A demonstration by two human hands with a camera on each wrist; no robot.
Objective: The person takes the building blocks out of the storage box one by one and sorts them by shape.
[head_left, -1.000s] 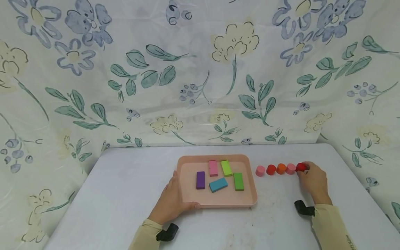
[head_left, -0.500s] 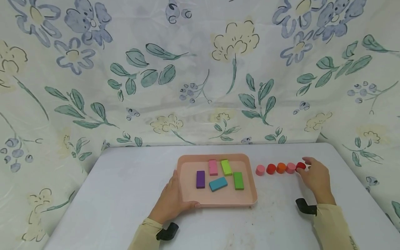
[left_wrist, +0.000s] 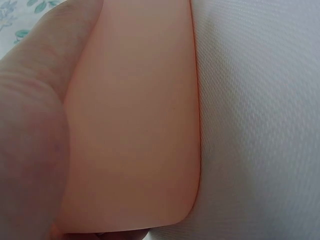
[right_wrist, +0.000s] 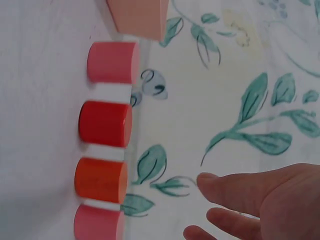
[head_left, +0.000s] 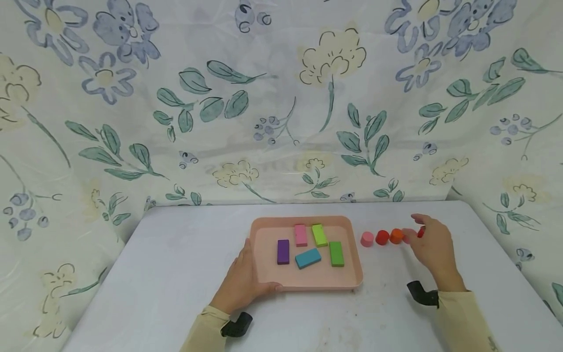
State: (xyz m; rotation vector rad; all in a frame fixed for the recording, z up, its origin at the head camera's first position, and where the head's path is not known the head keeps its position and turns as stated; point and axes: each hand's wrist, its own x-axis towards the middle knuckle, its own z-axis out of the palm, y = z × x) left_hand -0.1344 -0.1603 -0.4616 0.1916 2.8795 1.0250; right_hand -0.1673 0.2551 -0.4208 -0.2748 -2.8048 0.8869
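My left hand (head_left: 239,283) rests against the front left corner of a shallow peach tray (head_left: 308,279). Its fingers lie along the left side and its thumb along the front edge. In the left wrist view the thumb (left_wrist: 35,125) runs straight along the tray wall (left_wrist: 135,125). My right hand (head_left: 433,249), fingers apart, hovers at the right end of a row of cylinders. It partly covers a red cylinder (head_left: 421,231) and a pink one (head_left: 409,236). The right wrist view shows the thumb and fingers beside the row, apart from the orange cylinder (right_wrist: 101,180).
Inside the tray lie purple (head_left: 283,252), pink (head_left: 301,235), lime (head_left: 319,235), blue (head_left: 308,258) and green (head_left: 336,254) blocks. Leftward along the row stand another red cylinder (head_left: 382,237) and a pink cylinder (head_left: 367,239). A floral cloth (head_left: 281,146) hangs behind the white table (head_left: 184,254).
My right hand has let go of the end red cylinder, risen from it and shifted left over the row. The left hand and the tray have stayed put.
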